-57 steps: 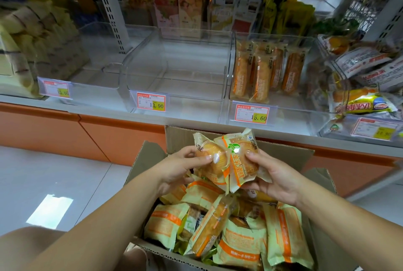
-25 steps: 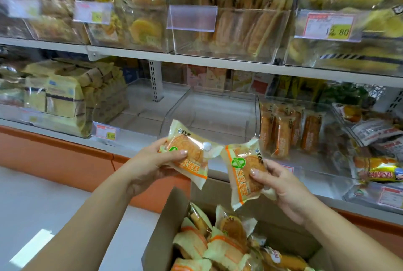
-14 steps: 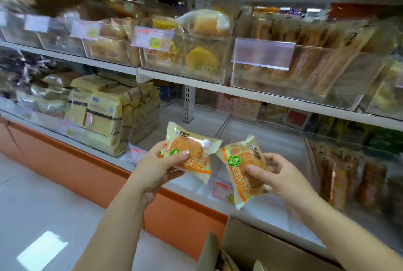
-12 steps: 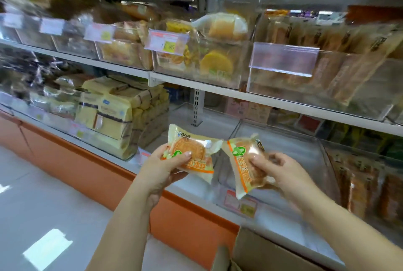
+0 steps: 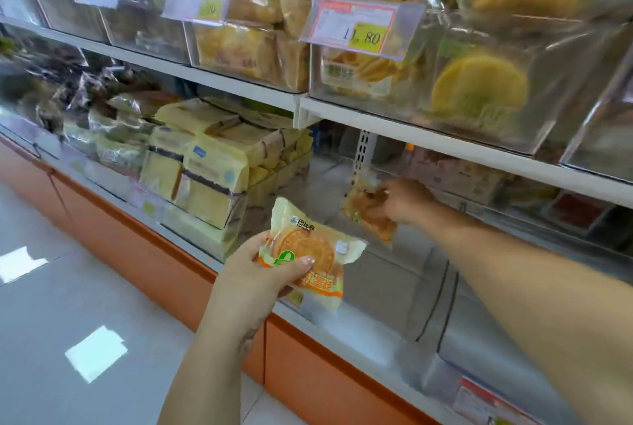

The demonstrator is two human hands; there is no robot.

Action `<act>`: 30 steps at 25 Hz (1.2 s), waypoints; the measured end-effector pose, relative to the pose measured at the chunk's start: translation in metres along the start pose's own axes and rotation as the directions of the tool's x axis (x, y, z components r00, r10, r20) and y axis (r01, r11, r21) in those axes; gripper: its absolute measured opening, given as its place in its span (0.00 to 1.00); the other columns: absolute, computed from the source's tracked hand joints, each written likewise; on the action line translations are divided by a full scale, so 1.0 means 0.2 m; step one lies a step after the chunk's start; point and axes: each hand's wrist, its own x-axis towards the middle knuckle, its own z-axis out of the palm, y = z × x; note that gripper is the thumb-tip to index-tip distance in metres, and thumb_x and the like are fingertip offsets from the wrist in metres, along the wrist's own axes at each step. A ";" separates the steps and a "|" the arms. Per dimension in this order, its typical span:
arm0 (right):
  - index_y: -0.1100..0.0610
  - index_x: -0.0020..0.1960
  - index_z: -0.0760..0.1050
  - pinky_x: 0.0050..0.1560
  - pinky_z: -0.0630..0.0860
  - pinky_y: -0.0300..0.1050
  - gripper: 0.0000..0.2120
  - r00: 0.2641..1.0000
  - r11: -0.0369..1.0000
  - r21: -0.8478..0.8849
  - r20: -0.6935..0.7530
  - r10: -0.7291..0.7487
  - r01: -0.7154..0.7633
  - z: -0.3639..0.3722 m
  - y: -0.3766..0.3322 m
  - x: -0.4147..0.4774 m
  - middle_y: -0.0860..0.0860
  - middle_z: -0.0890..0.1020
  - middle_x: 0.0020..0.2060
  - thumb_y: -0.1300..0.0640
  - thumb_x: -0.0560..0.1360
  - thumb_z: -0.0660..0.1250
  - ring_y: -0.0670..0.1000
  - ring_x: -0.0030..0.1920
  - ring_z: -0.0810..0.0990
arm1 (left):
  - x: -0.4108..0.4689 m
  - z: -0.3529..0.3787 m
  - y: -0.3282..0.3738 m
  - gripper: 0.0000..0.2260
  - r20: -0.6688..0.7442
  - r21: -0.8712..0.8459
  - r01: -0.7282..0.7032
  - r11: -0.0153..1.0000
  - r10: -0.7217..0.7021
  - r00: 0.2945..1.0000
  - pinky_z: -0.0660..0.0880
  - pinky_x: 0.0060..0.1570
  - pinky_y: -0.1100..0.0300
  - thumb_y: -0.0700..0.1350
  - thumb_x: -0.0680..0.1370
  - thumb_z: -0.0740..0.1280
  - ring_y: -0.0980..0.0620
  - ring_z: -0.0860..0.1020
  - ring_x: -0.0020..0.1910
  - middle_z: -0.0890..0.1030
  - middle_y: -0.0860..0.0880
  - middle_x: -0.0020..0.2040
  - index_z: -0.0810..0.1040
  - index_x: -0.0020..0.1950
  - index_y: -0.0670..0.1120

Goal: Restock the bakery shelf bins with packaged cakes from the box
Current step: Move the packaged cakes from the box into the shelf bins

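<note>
A person's left hand point(image 5: 260, 274) gripped a pale yellow plastic-wrapped round cake with an orange band point(image 5: 308, 253), thumb across its front and fingers curled behind, holding it in front of the lower shelf's edge. The right hand point(image 5: 402, 200) reached deep into a clear plastic bin point(image 5: 435, 287) on that lower shelf, its fingers closed around a second wrapped cake point(image 5: 371, 219), blurred, held low near the back of the bin beside a white perforated upright point(image 5: 363, 150).

Just left of the bin stood a stack of pale yellow flat packets with dark bands point(image 5: 205, 164), and further left lay crinkled clear-wrapped goods too blurred to name. A white upper shelf point(image 5: 445, 140) carried more clear bins of yellow baked goods, among them a large round yellow cake in a wrapper point(image 5: 479, 85). A pink price tag with a yellow patch reading 11.80 point(image 5: 356, 25) hung on one bin's front.

Below the lower shelf ran an orange base panel point(image 5: 137, 253). The grey tiled floor point(image 5: 51, 339) showed bright patches of reflected light.
</note>
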 end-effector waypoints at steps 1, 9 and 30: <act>0.53 0.52 0.79 0.48 0.75 0.41 0.19 0.998 0.996 -0.091 0.055 0.021 -0.016 0.05 0.00 0.06 0.49 0.81 0.49 0.40 0.70 0.71 0.52 0.52 0.79 | 0.03 0.00 0.00 0.20 -0.010 0.014 -0.005 1.000 0.005 1.000 0.81 0.51 0.53 0.46 0.68 0.78 0.52 0.85 0.45 0.86 0.51 0.46 0.79 0.58 0.54; 0.49 0.66 0.70 0.57 0.72 0.48 0.31 0.994 0.981 -0.193 0.101 0.048 -0.027 0.35 0.04 0.38 0.55 0.72 0.62 0.32 0.70 0.61 0.58 0.60 0.72 | 0.17 0.00 -0.01 0.17 0.023 0.051 -0.051 0.997 0.050 0.998 0.79 0.43 0.60 0.48 0.68 0.78 0.59 0.84 0.40 0.86 0.57 0.42 0.79 0.53 0.59; 0.48 0.67 0.73 0.61 0.72 0.45 0.25 0.979 0.978 0.199 0.178 -0.095 0.059 0.09 -0.11 0.01 0.52 0.78 0.62 0.35 0.77 0.56 0.55 0.65 0.74 | 0.12 0.01 0.02 0.19 0.046 0.040 -0.061 0.997 0.059 0.997 0.80 0.49 0.57 0.47 0.69 0.78 0.58 0.84 0.43 0.86 0.57 0.44 0.78 0.57 0.57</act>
